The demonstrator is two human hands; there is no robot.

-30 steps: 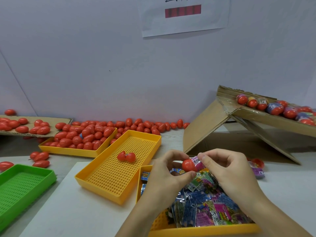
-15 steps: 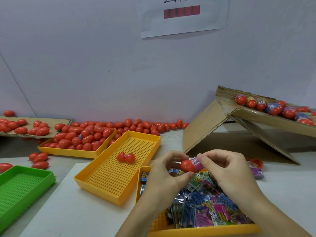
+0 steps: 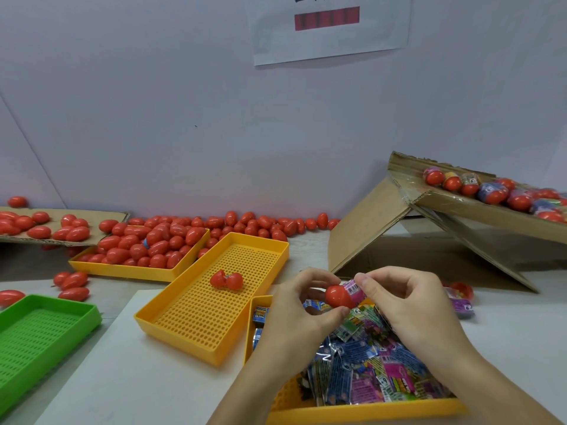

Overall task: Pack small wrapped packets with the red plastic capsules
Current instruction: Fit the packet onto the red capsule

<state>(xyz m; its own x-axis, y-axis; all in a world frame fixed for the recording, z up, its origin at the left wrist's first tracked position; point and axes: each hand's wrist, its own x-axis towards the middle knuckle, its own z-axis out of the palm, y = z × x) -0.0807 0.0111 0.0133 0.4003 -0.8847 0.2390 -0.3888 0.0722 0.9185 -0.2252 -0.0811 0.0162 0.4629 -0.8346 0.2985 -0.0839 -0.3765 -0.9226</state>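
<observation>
We pinched the red capsule [image 3: 337, 296] w/ left hand [image 3: 294, 314]; right hand [image 3: 408, 302] fingertips pinched the pink packet [image 3: 352, 290] at its mouth. Best fold packet small, push straight in.

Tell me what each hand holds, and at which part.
Left hand grips the red capsule round its rounded end; right hand pinches the pink packet.

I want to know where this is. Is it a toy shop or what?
Probably a small packing workshop, not a shop. Heaps of red capsules fill a yellow tray, another tray holds wrapped packets, and two hands are fitting a packet into a capsule.
</observation>
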